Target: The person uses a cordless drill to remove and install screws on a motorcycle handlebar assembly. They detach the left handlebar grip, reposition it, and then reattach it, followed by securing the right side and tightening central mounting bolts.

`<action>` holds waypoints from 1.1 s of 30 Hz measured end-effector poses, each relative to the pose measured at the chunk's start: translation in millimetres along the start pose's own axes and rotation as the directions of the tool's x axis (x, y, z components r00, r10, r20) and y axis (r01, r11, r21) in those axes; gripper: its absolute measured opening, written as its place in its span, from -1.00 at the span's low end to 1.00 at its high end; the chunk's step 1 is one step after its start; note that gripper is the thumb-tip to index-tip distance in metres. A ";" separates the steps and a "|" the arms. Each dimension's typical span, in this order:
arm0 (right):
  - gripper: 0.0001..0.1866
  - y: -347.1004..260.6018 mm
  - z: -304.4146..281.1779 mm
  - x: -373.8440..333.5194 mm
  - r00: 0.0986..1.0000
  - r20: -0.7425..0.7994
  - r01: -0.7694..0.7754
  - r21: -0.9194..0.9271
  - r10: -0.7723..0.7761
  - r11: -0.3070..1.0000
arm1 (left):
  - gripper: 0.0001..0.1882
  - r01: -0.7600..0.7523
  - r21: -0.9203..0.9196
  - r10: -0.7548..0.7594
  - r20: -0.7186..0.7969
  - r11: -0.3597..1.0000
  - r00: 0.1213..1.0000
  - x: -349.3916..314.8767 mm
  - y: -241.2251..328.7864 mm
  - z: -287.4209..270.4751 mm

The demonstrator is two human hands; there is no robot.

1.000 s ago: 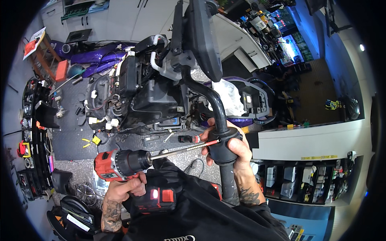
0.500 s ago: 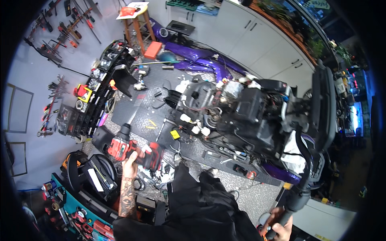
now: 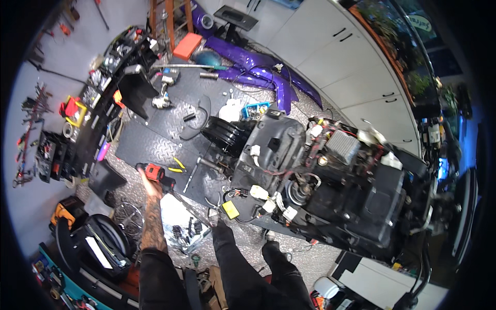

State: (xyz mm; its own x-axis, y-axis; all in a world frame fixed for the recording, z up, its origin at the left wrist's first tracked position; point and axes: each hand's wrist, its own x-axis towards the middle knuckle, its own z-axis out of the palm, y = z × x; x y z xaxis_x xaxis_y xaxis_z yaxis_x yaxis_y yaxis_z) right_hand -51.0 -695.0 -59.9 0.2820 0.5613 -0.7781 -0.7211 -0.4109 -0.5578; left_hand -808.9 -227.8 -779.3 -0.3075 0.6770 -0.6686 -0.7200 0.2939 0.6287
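My left hand [image 3: 149, 185] grips a red and black cordless drill [image 3: 154, 171], held out over the dark floor mat at the left. The fingers are closed around it, and part of the tool is hidden by the hand. Beyond the drill lie yellow-handled pliers [image 3: 176, 165] and a long metal ratchet [image 3: 191, 175]. To the right stands a partly stripped motor scooter [image 3: 330, 191] with bare wires, connectors and a black wheel rim [image 3: 227, 135]. My right hand is out of the picture. A black tube [image 3: 424, 263] shows at the lower right.
Purple body panels [image 3: 248, 57] lie at the back before white cabinets [image 3: 330, 46]. A low parts rack [image 3: 98, 103] runs along the left. By my feet are a clear bag of small parts [image 3: 181, 222] and a steering-wheel-like ring [image 3: 129, 217]. An orange box [image 3: 187, 46] sits farther back.
My left hand has carried the drill forward, away from my body, and turned it. My view has shifted closer to the floor. My right hand, which held the black tube, has left the picture.
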 end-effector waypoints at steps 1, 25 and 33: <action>-0.79 -4.3 13.8 7.0 0.998 -0.053 0.025 -0.034 -0.027 0.999 | -0.33 -0.022 0.024 0.023 -0.043 0.999 0.999 25.3 -2.8 -16.0; -0.79 65.3 136.2 -2.6 0.871 -0.413 0.172 -0.255 -0.268 0.951 | -0.76 -0.032 -0.020 0.029 -0.126 0.999 0.992 173.5 -75.3 -119.9; -0.77 146.9 137.5 -45.6 0.902 -0.300 0.230 -0.273 -0.309 0.934 | -0.54 -0.111 0.940 0.394 -0.027 0.324 0.919 144.7 6.5 -90.4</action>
State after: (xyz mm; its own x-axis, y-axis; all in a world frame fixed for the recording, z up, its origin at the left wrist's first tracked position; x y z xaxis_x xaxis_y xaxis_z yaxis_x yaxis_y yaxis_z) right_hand -256.8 -682.2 -66.6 0.6672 0.4185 -0.6162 -0.4362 -0.4510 -0.7787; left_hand -914.3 -188.9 -907.9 -0.5827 0.7197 -0.3775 0.3856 0.6537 0.6511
